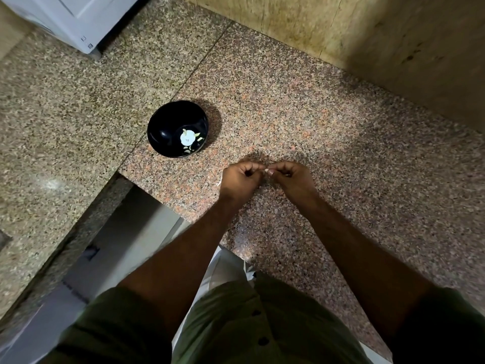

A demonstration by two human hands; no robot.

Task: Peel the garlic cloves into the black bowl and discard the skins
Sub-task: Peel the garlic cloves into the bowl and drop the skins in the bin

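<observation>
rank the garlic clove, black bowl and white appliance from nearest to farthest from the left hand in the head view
1. garlic clove: pinched between both hands, at the left hand's fingers.
2. black bowl: on the counter, up and to the left.
3. white appliance: far top-left corner.

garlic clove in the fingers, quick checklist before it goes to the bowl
1. Garlic clove pinched between left hand and right hand: ok.
2. Skin fully off the clove: cannot tell, fingers cover it.
3. Black bowl upright on the granite counter: ok.
4. Path from hands to bowl free: ok.
5. Bowl has room, only a few cloves inside: ok.
6. Place for skins: cannot tell.
</observation>
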